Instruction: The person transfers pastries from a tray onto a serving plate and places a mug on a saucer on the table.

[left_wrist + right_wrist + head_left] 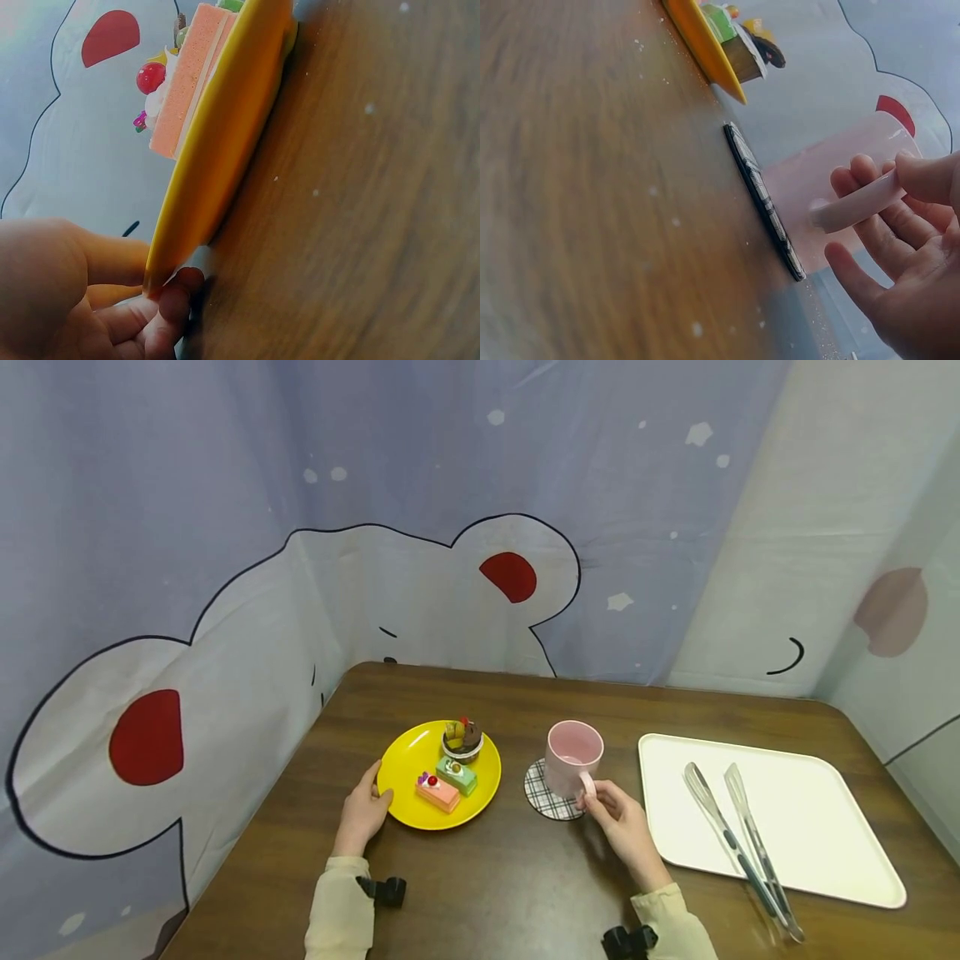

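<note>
My left hand [363, 812] pinches the left rim of a yellow plate [408, 752], thumb on top and fingers below, as the left wrist view shows. On the plate lie a pink cake slice [438, 792], a green cake slice [457, 775] and a chocolate cupcake [462, 743] with fruit on top. My right hand [621, 827] grips the handle of a pink mug [566, 762], thumb on one side and fingers curled through it in the right wrist view. The mug stands upright on a round checked coaster [542, 795].
A white tray [832, 827] lies on the right of the brown wooden table [480, 893]. Two metal tongs or one opened pair [738, 835] rest across its front edge, handles overhanging. A printed curtain [420, 452] hangs behind the table.
</note>
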`<state>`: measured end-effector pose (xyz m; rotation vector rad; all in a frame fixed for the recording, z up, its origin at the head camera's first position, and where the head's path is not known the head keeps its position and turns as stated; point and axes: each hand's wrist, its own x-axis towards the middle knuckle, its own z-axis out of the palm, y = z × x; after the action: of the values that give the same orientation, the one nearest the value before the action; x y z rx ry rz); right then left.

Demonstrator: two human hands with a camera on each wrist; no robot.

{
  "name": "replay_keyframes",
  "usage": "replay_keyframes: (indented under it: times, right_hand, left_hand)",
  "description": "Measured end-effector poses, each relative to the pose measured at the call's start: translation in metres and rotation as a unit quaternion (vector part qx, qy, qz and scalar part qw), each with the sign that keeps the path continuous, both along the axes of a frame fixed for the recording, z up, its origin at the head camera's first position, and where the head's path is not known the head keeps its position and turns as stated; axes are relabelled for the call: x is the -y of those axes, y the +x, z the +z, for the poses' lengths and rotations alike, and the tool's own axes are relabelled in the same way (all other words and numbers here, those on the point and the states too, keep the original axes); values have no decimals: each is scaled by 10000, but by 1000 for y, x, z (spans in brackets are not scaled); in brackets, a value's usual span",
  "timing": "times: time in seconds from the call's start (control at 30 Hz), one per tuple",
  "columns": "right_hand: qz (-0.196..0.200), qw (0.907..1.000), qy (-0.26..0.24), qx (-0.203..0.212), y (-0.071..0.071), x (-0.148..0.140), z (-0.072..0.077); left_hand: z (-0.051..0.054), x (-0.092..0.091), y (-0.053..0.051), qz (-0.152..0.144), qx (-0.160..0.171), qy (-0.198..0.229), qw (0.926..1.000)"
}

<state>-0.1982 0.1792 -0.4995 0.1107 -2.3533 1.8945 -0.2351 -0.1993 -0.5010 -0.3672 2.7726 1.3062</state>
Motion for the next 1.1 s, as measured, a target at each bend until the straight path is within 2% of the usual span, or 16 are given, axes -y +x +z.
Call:
replay_keyframes:
  times: [0.37,0.63,1.1]
  right_hand:
    - [65,9997,17,-235,0,1,0]
    - [99,9995,103,-279,1,0,0]
    - [86,9994,-49,-339,1,0,-2]
  left_hand:
    - [1,1,1,14,-3,-49,10000]
    - [-1,1,2,33,71,-24,10000]
    - [-1,-1,0,22,16,-30,10000]
